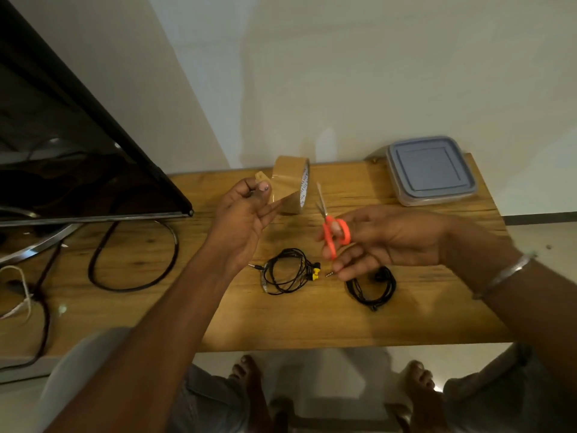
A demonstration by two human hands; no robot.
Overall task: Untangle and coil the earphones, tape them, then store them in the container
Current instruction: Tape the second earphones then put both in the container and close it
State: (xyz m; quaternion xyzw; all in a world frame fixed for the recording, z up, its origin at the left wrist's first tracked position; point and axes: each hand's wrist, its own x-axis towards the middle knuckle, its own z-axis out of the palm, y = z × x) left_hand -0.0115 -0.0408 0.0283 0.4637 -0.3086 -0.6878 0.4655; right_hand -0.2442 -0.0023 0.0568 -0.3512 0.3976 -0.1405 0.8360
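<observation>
My left hand (pixel 246 210) pinches the free end of brown tape pulled from the tape roll (pixel 292 184), which stands on edge on the wooden table (pixel 312 323). My right hand (pixel 384 239) holds orange-handled scissors (pixel 332 228), blades pointing up towards the roll. Two coiled black earphones lie below the hands: one with yellow earbuds (pixel 287 271) in the middle, another all-black coil (pixel 371 287) to its right, partly under my right fingers. A lidded plastic container (pixel 432 170) sits at the table's back right corner.
A dark TV screen (pixel 71 145) on a metal stand fills the left side, with thick black cables (pixel 134 260) looped on the table beneath it. A white cord (pixel 18 292) lies at the far left. My knees and bare feet show below the table's front edge.
</observation>
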